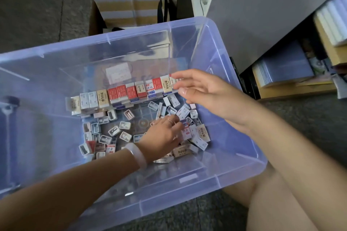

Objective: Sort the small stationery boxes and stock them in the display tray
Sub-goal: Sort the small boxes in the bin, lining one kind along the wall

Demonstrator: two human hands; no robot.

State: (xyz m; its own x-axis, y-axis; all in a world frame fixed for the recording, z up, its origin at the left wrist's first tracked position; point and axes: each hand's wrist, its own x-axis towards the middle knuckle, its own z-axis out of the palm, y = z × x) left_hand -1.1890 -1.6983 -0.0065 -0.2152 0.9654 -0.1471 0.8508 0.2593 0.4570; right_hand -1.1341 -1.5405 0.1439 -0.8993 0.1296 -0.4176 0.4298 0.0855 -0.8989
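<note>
Inside the clear bin [234, 159] we see small boxes [105, 137], red, cream and white, some lined upright in a row [129, 92] along its far side. Our left hand [163, 135] digs among the loose ones, grip unclear; our right hand [204, 92] hovers slack-fingered at the row's end. The bin sits on grey floor [309, 116], shelves [300, 65] beside it.

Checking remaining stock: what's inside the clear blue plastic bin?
Inside the clear blue plastic bin: a standing row of small boxes and loose small boxes. The left hand covers some.

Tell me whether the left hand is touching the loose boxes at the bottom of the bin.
Touching. The head view shows the left hand lying palm down on the loose boxes in the clear bin, fingers spread among them with no gap.
</note>
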